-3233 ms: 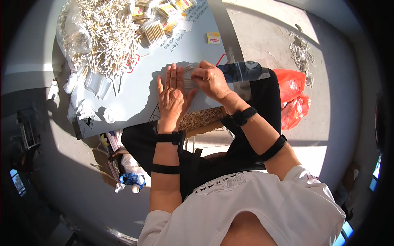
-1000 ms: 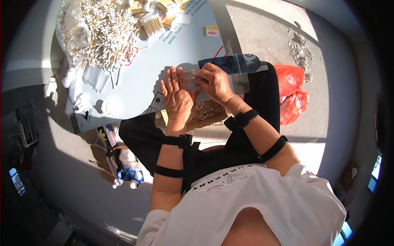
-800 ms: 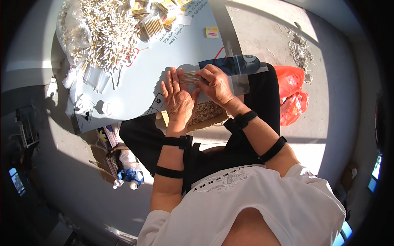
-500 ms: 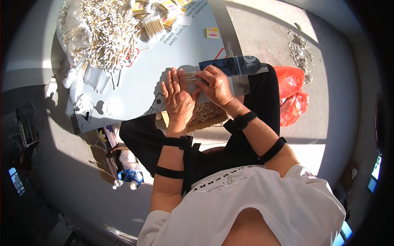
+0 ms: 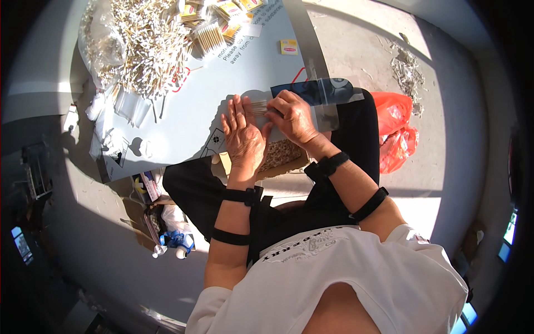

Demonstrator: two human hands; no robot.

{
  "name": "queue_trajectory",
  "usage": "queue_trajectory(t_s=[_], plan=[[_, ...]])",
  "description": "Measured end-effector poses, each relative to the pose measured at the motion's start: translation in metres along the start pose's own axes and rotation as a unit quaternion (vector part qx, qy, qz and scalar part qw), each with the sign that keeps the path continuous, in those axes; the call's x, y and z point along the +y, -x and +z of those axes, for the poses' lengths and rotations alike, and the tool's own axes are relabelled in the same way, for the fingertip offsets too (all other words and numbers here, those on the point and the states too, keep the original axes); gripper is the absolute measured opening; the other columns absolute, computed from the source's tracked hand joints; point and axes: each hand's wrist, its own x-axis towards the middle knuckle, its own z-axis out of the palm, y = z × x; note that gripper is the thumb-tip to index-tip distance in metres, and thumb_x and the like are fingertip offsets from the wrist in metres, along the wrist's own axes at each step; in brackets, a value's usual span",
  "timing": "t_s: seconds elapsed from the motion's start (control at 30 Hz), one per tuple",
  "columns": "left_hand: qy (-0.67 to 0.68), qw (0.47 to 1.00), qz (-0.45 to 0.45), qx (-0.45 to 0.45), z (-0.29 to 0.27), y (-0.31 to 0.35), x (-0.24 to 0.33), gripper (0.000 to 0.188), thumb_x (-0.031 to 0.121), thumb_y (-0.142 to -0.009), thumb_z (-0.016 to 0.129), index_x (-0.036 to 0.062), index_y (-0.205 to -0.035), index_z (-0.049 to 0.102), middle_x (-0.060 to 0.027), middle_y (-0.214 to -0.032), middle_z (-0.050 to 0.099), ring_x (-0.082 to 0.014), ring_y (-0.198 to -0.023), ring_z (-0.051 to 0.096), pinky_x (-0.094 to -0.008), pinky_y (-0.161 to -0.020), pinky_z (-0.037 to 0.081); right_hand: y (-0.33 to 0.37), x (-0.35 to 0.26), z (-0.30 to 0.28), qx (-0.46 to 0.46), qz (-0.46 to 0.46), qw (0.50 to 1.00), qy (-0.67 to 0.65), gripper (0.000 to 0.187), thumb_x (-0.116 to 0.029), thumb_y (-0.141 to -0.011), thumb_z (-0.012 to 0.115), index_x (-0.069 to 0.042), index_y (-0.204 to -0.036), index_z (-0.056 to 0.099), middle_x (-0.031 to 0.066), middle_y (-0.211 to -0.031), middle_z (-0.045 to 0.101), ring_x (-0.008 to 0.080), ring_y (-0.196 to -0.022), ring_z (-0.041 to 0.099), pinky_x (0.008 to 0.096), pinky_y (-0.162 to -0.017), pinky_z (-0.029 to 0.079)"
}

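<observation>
On the grey tabletop near its front edge, a row of cotton swabs (image 5: 258,107) lies flat between my hands. My left hand (image 5: 243,139) is laid palm down with fingers stretched out, its edge against the left end of the row. Bent fingers of my right hand (image 5: 295,118) pinch at the right end of the row; the fingertips partly hide what they grip. A clear plastic sheet or sleeve (image 5: 327,116) shows just beyond the right hand, beside a dark blue glossy strip (image 5: 311,92).
A big heap of loose cotton swabs (image 5: 150,50) fills the far left. Several filled packs (image 5: 211,39) with yellow cards lie by it, and one yellow card (image 5: 288,47) is apart. Empty clear bags (image 5: 132,107) lie left. Below sits a cardboard box (image 5: 283,161); red plastic bags (image 5: 396,131) are right.
Both hands stay almost where they were, with only a slight shift. The swabs between them look paler and shinier now.
</observation>
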Motion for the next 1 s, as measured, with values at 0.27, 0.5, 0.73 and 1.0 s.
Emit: queue_trajectory(t_s=[0.27,0.5,0.73,1.0], plan=[[-0.001,1.0,-0.005,0.009,-0.009,-0.002,-0.003,0.07,0.035,-0.09,0.061,-0.0022,-0.143,0.033,-0.0189,-0.151,0.027,-0.0343,-0.142,0.026,-0.0513,-0.114,0.022,-0.003,-0.001,-0.004,-0.017,0.032,0.999,-0.02,0.023,-0.014,-0.068,0.078,-0.007,-0.086,0.066,0.006,-0.08,0.058,0.0277,-0.077,0.061,0.0382,-0.066,0.051],[0.031,0.981,-0.074,0.178,-0.032,-0.069,-0.084,0.049,0.003,-0.076,0.07,0.0089,-0.122,0.055,-0.0105,-0.119,0.053,-0.0315,-0.114,0.049,-0.0469,-0.092,0.041,-0.001,-0.001,-0.006,0.011,0.065,0.991,-0.118,0.024,-0.011,-0.073,0.078,-0.005,-0.092,0.064,0.0073,-0.08,0.058,0.0261,-0.071,0.059,0.0339,-0.063,0.05],[-0.071,0.978,-0.012,0.194,-0.04,-0.125,-0.112,0.01,0.006,-0.075,0.068,0.0089,-0.084,0.065,-0.0063,-0.099,0.054,-0.0285,-0.103,0.047,-0.0452,-0.088,0.037,-0.004,-0.001,-0.004,0.013,0.047,0.992,-0.112,0.021,-0.009,-0.076,0.076,-0.004,-0.092,0.063,0.008,-0.08,0.058,0.0254,-0.068,0.059,0.0335,-0.061,0.05],[0.0,0.99,0.006,0.14,-0.017,-0.095,-0.053,0.019,0.003,-0.07,0.072,0.0105,-0.082,0.06,-0.0055,-0.094,0.054,-0.0293,-0.096,0.049,-0.0448,-0.084,0.039,-0.004,-0.001,-0.007,0.008,0.074,0.99,-0.121,0.019,-0.008,-0.077,0.076,-0.004,-0.09,0.063,0.0073,-0.079,0.059,0.0247,-0.068,0.06,0.0331,-0.059,0.049]])
